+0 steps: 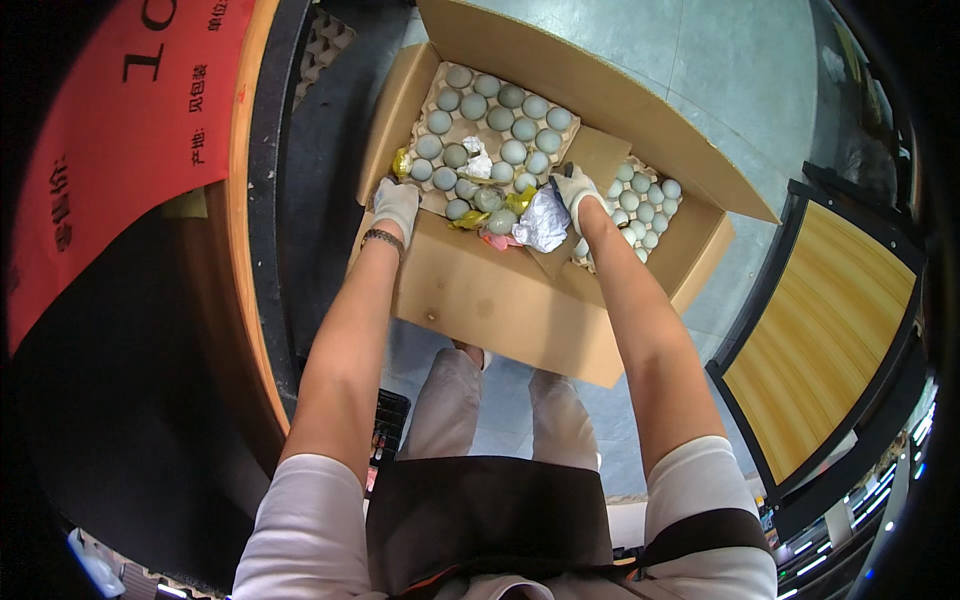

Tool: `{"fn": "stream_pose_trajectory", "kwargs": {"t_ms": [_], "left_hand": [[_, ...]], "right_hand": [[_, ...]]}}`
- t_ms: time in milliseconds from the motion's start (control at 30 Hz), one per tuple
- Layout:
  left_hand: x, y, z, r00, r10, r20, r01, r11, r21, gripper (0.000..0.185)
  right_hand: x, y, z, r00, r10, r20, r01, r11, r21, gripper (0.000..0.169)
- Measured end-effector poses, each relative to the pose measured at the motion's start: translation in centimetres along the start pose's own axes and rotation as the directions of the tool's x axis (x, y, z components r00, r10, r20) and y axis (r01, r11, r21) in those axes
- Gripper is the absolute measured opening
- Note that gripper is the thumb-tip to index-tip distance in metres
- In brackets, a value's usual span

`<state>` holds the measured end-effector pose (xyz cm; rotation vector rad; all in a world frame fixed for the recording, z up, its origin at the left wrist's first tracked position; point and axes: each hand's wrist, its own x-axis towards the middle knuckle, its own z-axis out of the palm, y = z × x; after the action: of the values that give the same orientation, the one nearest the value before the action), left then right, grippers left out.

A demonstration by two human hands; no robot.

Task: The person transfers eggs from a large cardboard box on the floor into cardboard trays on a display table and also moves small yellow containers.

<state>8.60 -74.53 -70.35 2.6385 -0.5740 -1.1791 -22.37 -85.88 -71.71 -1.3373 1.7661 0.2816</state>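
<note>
A pulp egg tray (pixel 480 136) of pale blue-green eggs lies at the left inside an open cardboard box (pixel 495 307). Both my hands wear white work gloves with dark parts. At the tray's near left corner, my left hand (pixel 397 201) grips the edge, its fingertips hidden. My right hand (pixel 576 193) is closed at the opposite side of the tray, beside a cardboard divider (pixel 600 154). Crumpled white paper (pixel 544 221) touches that hand. More crumpled paper (pixel 477 157) and yellow wrappers (pixel 471 220) lie among the eggs.
A second egg tray (pixel 637 202) fills part of the box's right side, lower down. Left stands a dark counter with a wooden edge (pixel 251 225) and a red printed sign (pixel 142 135). A wood-patterned panel (pixel 825 330) in a black frame stands right. Grey tiles (pixel 742 67) cover the floor.
</note>
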Motion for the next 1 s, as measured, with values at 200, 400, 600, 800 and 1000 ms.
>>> {"fn": "stream_pose_trajectory", "kwargs": {"t_ms": [200, 400, 600, 800, 1000], "left_hand": [[1.4, 3.2, 1.8, 0.994, -0.076, 0.084, 0.056, 0.975, 0.215, 0.057], [7.4, -1.8, 3.4, 0.901, 0.033, 0.434, -0.275, 0.815, 0.51, 0.037], [12.6, -7.5, 4.5, 0.859, 0.096, 0.502, -0.411, 0.715, 0.565, 0.043], [12.2, -7.8, 3.7, 0.827, 0.261, 0.498, -0.514, 0.709, 0.482, 0.028], [7.5, -2.6, 2.6, 0.889, 0.247, 0.386, -0.385, 0.859, 0.337, 0.035]], "right_hand": [[5.2, 2.9, 1.6, 0.977, 0.133, 0.168, -0.15, 0.984, 0.098, 0.074], [4.8, 1.0, 1.6, 0.961, 0.033, 0.275, -0.075, 0.987, 0.145, 0.06], [5.3, 2.4, 3.0, 0.981, -0.071, 0.182, 0.033, 0.979, 0.203, 0.046], [5.8, 3.1, 3.2, 0.977, -0.136, 0.167, 0.094, 0.967, 0.237, 0.043], [7.8, 5.9, 4.0, 0.971, -0.127, 0.201, 0.052, 0.938, 0.342, 0.042]]}}
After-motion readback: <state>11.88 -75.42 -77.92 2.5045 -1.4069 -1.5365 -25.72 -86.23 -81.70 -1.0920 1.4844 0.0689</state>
